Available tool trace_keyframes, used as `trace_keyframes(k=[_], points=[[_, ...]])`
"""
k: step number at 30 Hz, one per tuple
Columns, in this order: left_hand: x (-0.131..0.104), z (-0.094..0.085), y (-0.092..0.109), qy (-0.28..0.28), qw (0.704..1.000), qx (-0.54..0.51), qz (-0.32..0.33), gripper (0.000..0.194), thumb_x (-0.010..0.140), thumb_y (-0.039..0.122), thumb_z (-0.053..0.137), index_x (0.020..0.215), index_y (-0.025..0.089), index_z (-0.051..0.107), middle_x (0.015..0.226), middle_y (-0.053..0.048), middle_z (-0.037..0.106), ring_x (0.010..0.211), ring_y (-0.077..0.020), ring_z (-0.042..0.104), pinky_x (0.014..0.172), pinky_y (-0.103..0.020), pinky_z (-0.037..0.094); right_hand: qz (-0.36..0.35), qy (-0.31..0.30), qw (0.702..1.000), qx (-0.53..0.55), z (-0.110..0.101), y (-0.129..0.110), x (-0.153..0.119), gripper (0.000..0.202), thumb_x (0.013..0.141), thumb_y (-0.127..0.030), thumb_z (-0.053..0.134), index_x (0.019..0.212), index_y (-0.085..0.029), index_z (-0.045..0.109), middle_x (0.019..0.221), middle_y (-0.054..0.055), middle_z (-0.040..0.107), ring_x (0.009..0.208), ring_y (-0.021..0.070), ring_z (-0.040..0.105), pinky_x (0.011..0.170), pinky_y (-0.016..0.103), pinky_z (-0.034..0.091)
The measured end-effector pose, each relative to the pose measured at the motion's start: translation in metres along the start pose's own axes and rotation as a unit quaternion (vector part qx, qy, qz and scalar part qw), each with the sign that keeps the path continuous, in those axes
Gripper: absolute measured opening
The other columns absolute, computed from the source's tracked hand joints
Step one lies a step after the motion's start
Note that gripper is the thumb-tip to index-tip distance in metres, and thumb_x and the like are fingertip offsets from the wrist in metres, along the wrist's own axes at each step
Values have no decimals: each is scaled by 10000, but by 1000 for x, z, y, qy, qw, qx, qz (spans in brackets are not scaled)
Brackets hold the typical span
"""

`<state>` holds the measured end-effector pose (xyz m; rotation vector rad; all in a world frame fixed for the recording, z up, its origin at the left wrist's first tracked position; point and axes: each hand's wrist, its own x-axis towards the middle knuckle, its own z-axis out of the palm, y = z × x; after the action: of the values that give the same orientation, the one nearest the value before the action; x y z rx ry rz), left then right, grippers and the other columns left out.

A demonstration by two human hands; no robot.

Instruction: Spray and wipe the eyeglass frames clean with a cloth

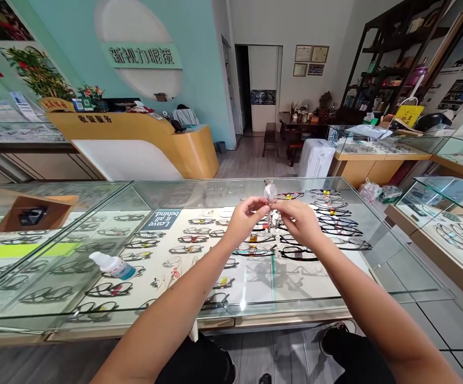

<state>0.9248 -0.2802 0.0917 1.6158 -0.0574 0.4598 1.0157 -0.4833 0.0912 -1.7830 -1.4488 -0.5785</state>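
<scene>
A pair of glasses (270, 193) with a thin frame is held up above the glass display case (247, 306), turned so that one lens shows above the fingers. My left hand (247, 217) pinches it from the left side with thumb and fingers. From the right, my right hand (298, 220) grips it too, its fingertips close to those of my left hand. Below and around both hands, rows of eyeglass frames (255, 250) lie inside the case. The lower part of the held glasses overlaps these frames in view, so its outline is hard to make out.
A white spray bottle (113, 265) lies on the glass at the left. Beyond it sits a wooden box (61, 205) with a dark item inside. A blue printed card (160, 220) is in the case. Another display case (455, 224) stands at the right, and a yellow counter (197, 152) behind.
</scene>
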Motion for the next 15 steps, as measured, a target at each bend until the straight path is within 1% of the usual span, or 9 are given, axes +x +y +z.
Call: trace_keyframes(k=[3, 5, 6, 9, 11, 12, 14, 15], points=[[0, -1, 1, 25, 999, 19, -7, 413, 897, 556, 811, 1076, 185, 774, 1108, -90, 826, 1001, -237, 748, 873, -347, 605, 7, -1, 1000, 20, 0, -2, 0, 449, 1063, -83, 556, 1378, -316, 775, 1370, 72, 834, 1258, 297, 801, 1015, 479, 639], [0, -2, 1, 33, 999, 31, -2, 393, 920, 548, 780, 1071, 185, 792, 1079, -87, 830, 973, -230, 752, 856, -343, 608, 12, 3, 999, 36, 0, -4, 0, 415, 1085, -118, 551, 1376, -311, 775, 1392, 80, 826, 1256, 290, 803, 1027, 479, 637], [1, -2, 1, 32, 999, 28, -3, 406, 906, 554, 801, 1071, 183, 794, 1058, -84, 830, 966, -230, 757, 862, -344, 613, 15, 5, 999, 47, 1, -6, 0, 398, 1092, -136, 554, 1372, -309, 777, 1399, 84, 823, 1246, 286, 806, 1019, 474, 636], [2, -3, -1, 20, 1000, -6, -16, 521, 792, 601, 922, 1066, 177, 793, 1020, -83, 832, 949, -233, 775, 889, -353, 627, 31, 6, 995, 98, 1, -9, 0, 343, 1097, -186, 573, 1322, -312, 798, 1389, 82, 827, 1243, 280, 801, 965, 446, 632], [3, -3, -2, 20, 999, -23, -29, 579, 732, 633, 969, 1042, 175, 794, 998, -84, 834, 913, -227, 772, 861, -349, 628, 69, 21, 985, 156, 2, -12, 0, 256, 1082, -231, 622, 1226, -312, 818, 1315, 68, 849, 1213, 269, 797, 896, 404, 623], [3, -2, -2, 24, 999, -27, -34, 595, 708, 641, 987, 1025, 175, 795, 980, -81, 833, 888, -220, 765, 837, -341, 623, 102, 38, 976, 189, 3, -13, 0, 194, 1070, -262, 656, 1172, -308, 815, 1266, 60, 855, 1167, 258, 798, 864, 383, 614], [4, -2, -1, 34, 998, -30, -41, 616, 662, 644, 1019, 991, 173, 796, 930, -70, 824, 843, -204, 745, 792, -320, 606, 180, 77, 948, 251, 3, -14, 2, 87, 1031, -344, 740, 1083, -293, 788, 1160, 45, 844, 1030, 229, 779, 822, 354, 587], [3, -1, 0, 37, 998, -32, -41, 625, 641, 641, 1032, 979, 172, 796, 914, -64, 819, 834, -199, 739, 786, -314, 601, 215, 87, 932, 277, 4, -13, 3, 119, 1003, -393, 783, 1053, -285, 777, 1114, 38, 828, 969, 216, 754, 814, 349, 572]])
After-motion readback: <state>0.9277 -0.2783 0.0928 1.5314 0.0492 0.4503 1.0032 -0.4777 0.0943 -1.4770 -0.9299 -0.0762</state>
